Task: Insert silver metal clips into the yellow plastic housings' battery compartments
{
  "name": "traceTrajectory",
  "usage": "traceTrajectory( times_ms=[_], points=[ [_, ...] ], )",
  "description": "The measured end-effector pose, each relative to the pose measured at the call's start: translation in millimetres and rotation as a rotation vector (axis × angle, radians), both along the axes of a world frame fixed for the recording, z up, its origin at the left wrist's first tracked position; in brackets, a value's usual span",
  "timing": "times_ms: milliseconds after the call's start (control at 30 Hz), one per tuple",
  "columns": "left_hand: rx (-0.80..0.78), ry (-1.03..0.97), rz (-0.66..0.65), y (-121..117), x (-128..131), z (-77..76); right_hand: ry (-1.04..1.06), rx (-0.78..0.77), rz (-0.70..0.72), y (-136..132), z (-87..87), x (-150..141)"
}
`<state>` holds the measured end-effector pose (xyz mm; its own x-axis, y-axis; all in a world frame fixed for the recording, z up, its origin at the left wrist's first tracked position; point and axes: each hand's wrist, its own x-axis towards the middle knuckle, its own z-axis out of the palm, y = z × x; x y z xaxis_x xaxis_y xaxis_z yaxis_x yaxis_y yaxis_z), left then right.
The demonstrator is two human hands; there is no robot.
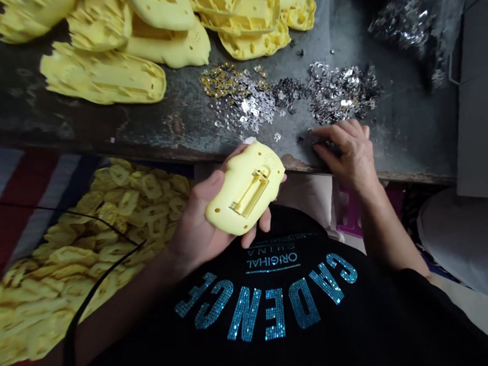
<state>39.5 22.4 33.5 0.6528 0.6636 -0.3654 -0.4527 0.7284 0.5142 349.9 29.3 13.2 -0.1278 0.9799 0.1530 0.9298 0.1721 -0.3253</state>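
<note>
My left hand is wrapped round a yellow plastic casing, holding it above my lap with its outer side up. A long battery compartment is sunk into the casing, with metal contacts visible at its ends. At the table's front edge, my right hand has its thumb and forefinger curled towards each other beside a few small dark metal pieces. Whatever lies between those fingertips is too small to make out. Just beyond this hand is a pile of silvery metal contact pieces.
More silvery pieces and gold-coloured pieces lie left on the dark table. Yellow casings are stacked at the back. A plastic bag of metal parts stands far right. Many yellow shells are heaped below left.
</note>
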Motion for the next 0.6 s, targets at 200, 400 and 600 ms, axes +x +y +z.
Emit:
traceTrajectory(
  times_ms=[200, 400, 600],
  points=[
    [-0.033, -0.036, -0.008, -1, 7, 4.4, 0.09, 0.074, -0.028, -3, 3.3, -2],
    [-0.04, -0.025, -0.063, 0, 15, 9.7, 0.44, 0.046, 0.21, -18, 51.9, -29],
    [0.018, 0.027, -0.041, -8, 20, 16.3, 0.414, 0.071, 0.416, -22, 66.1, -44]
  ],
)
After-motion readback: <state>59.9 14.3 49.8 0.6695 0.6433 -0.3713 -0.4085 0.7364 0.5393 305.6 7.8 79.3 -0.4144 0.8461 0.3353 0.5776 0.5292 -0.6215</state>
